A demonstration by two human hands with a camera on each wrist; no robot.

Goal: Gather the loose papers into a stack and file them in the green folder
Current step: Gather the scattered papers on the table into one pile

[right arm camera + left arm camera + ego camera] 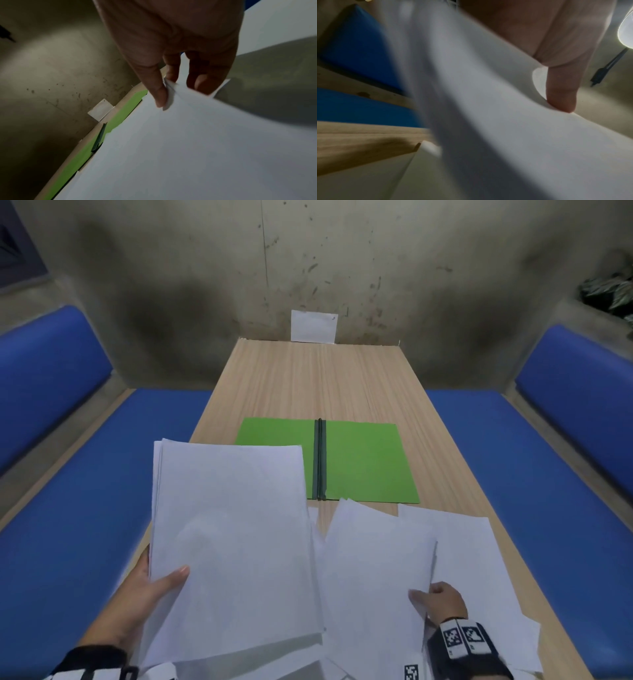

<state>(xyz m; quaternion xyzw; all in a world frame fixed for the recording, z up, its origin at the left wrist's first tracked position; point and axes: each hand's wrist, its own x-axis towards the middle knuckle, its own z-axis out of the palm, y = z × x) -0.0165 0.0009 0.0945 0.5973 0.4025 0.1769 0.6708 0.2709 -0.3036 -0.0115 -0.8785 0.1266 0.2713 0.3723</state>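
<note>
My left hand [150, 594] holds a stack [233, 542] raised off the counter [308, 378], thumb on top. My right hand [442, 599] pinches a sheet [376, 577] by its near edge. More papers [462, 542] lie loose beneath. The folder [363, 460] lies open just beyond. The pinched sheet looks floppy; it could buckle or slide the papers below off the edge.

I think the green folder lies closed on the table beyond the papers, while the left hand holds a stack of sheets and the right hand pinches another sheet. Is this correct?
Not quite: the green folder lies open, both covers flat beside its dark spine, as the head view shows. The left hand does hold a stack of sheets, and the right hand pinches another sheet.
</note>
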